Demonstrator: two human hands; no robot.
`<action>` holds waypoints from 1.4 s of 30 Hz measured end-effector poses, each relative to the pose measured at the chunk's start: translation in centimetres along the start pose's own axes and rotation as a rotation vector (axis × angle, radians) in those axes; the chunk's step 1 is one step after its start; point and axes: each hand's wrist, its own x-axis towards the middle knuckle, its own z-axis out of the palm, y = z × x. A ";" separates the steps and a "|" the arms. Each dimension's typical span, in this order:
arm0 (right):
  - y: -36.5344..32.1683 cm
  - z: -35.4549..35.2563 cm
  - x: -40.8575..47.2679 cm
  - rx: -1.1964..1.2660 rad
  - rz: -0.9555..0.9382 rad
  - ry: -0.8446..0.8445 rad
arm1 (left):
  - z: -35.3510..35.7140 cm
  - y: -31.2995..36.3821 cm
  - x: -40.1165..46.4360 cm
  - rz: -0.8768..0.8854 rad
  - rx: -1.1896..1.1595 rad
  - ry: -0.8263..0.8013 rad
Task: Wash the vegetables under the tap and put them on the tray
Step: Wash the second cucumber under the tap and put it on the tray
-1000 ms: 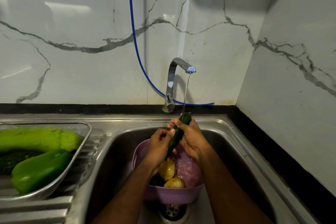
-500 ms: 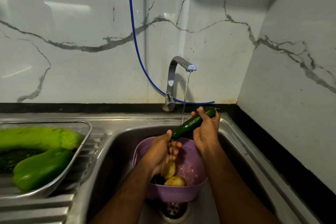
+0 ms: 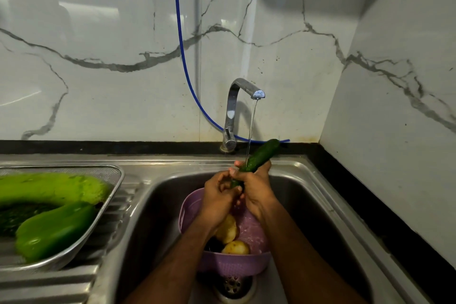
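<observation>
**Inspector:** Your right hand (image 3: pixel 256 189) is wrapped round the middle of the cucumber (image 3: pixel 261 155), holding it tilted so the free end rises up and away from you. That puts the thin stream from the tap (image 3: pixel 244 91) on the skin just above your knuckles, so I judge the angle is for rinsing.

**Operator:** And the left?

**Inspector:** Your left hand (image 3: pixel 218 196) has its fingers curled about the cucumber's lower end, touching your right. How firmly it grips I cannot tell; it may be rubbing.

**Operator:** What is under my hands?

**Inspector:** A lilac colander (image 3: pixel 237 264) stands in the sink (image 3: pixel 158 205), right below your wrists, over the drain. It holds two potatoes (image 3: pixel 234 247) and something dark I cannot identify, likely unwashed.

**Operator:** The tray?

**Inspector:** The mesh tray (image 3: pixel 116 180) sits well to your left on the drainboard, carrying two pale green gourds (image 3: pixel 54 229) and a darker vegetable.
</observation>
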 end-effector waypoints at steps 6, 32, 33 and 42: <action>0.6 0.8 0.4 -0.205 -0.001 0.011 | -1.1 -0.4 0.4 0.014 0.249 -0.043; -1.7 0.6 0.2 0.118 0.046 -0.012 | -2.5 -0.2 0.1 -0.168 0.160 -0.223; -1.7 0.5 0.1 0.151 0.063 -0.031 | -2.4 0.0 -0.1 -0.258 0.048 -0.242; -2.1 1.0 -0.5 0.208 0.142 -0.120 | -2.9 1.3 -1.1 -0.431 -0.091 -0.243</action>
